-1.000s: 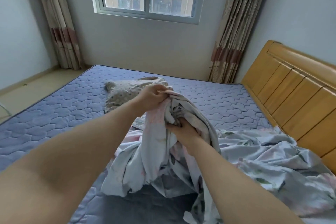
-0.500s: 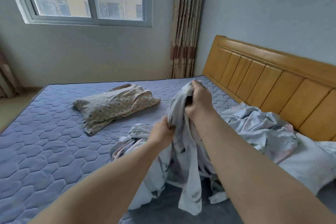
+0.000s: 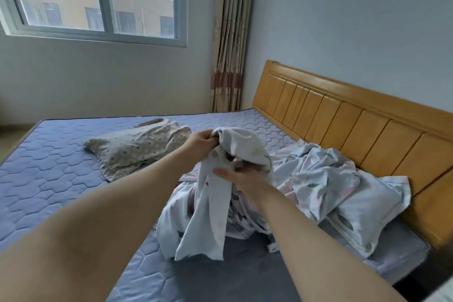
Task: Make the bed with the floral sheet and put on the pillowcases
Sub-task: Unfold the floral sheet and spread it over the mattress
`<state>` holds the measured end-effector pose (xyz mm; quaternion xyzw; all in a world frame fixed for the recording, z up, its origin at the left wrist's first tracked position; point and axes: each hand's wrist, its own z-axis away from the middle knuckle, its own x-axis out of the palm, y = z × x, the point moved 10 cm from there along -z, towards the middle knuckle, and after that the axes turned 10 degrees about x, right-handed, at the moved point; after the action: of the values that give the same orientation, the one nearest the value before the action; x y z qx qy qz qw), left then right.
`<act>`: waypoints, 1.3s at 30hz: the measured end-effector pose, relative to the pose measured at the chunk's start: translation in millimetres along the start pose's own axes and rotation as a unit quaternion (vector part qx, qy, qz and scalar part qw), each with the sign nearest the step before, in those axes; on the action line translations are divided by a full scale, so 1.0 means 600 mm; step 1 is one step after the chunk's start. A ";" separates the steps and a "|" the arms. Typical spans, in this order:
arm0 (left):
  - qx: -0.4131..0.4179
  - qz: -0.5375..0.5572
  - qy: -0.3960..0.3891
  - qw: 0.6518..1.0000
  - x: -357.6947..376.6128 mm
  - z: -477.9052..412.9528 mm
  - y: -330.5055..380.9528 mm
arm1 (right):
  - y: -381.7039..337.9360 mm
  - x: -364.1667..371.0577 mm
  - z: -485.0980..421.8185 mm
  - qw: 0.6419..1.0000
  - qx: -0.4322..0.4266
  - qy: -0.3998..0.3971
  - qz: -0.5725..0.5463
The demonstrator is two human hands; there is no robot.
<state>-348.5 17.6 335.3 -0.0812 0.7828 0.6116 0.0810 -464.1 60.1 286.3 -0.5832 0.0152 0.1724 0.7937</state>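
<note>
The left hand (image 3: pixel 201 144) gripped the top of the bunched floral sheet (image 3: pixel 208 216) with curled fingers, and the right hand (image 3: pixel 242 179) held it just below, thumb across the cloth and fingers buried in its folds. The rest of the sheet lay heaped on the right side of the blue quilted mattress (image 3: pixel 49 179), touching a floral pillow (image 3: pixel 367 208) that rested against the wooden headboard (image 3: pixel 343 125). Left of the hands lay a dotted pillow (image 3: pixel 134 147), with open mattress around it to the far edge below the window (image 3: pixel 103 7) and striped curtain (image 3: pixel 230 44).

Floral sheet (image 3: pixel 316 174) — rumpled, bunched on mattress (image 3: pixel 49 167)
</note>
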 end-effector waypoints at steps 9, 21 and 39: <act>-0.042 -0.004 0.012 0.999 0.030 0.173 -0.033 | 0.038 -0.013 0.067 0.914 0.029 0.057 -0.400; -0.115 -0.127 0.034 0.985 -0.128 0.274 -0.112 | 0.056 0.160 0.136 0.946 0.076 0.002 -0.314; 0.036 -0.459 -0.211 0.862 -0.601 0.402 -0.102 | -0.035 0.619 0.195 0.963 0.013 0.186 0.196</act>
<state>23.4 247.2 301.5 -0.2968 0.6427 0.4792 0.5189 -129.8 258.7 259.4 -0.5801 0.2791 0.2129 0.7350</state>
